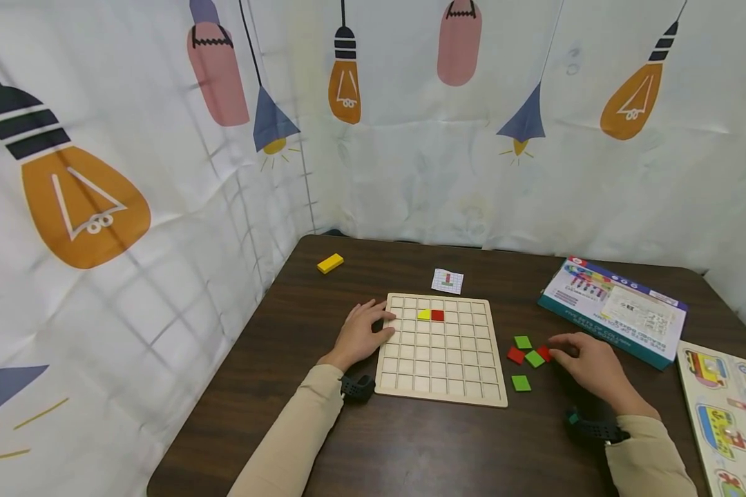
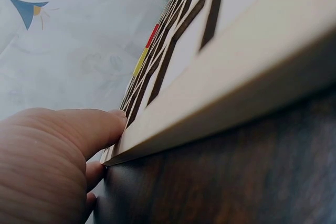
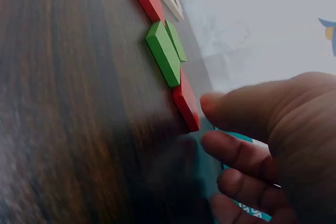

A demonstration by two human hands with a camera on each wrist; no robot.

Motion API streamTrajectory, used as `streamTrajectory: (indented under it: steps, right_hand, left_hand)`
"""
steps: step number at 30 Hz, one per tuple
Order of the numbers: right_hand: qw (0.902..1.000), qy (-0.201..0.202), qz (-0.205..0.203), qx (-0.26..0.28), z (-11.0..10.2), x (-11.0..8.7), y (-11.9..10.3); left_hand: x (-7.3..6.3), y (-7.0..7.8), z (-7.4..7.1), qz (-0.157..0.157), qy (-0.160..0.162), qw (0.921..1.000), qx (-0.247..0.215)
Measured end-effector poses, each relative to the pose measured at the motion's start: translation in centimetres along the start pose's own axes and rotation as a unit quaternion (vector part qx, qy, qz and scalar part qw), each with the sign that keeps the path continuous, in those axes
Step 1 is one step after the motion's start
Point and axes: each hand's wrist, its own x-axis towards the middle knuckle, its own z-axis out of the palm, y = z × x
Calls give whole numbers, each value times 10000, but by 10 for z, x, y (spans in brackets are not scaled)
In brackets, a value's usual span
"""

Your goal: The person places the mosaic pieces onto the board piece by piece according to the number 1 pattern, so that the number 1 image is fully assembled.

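Observation:
A pale wooden grid board (image 1: 438,352) lies on the dark table. My left hand (image 1: 358,334) rests at its left edge, the thumb touching the rim in the left wrist view. A yellow tile (image 1: 424,315) and a red tile (image 1: 438,315) sit side by side in upper cells. Right of the board lie several loose tiles: green tiles (image 1: 534,359), with one apart (image 1: 521,384), and a red tile (image 1: 516,355). My right hand (image 1: 597,366) hovers beside another red tile (image 3: 186,103), its thumb and fingers spread, with a small gap to the tile in the right wrist view.
Beyond the board lies a small card (image 1: 447,281) with a coloured grid pattern. A yellow block (image 1: 330,264) is at the back left. A teal and white box (image 1: 615,310) stands at the back right, and a picture board (image 1: 727,407) lies along the right edge. A printed curtain (image 1: 410,172) hangs behind.

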Motion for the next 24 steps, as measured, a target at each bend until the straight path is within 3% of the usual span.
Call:
streamTrajectory:
  steps: [9, 24]
  right_hand:
    - [9993, -370, 86, 30, -1, 1, 3]
    - [9997, -233, 39, 27, 0, 0, -2]
  left_hand:
    - [0, 0, -1, 54, 18, 10000, -63]
    - [0, 0, 0, 21, -4, 10000, -31]
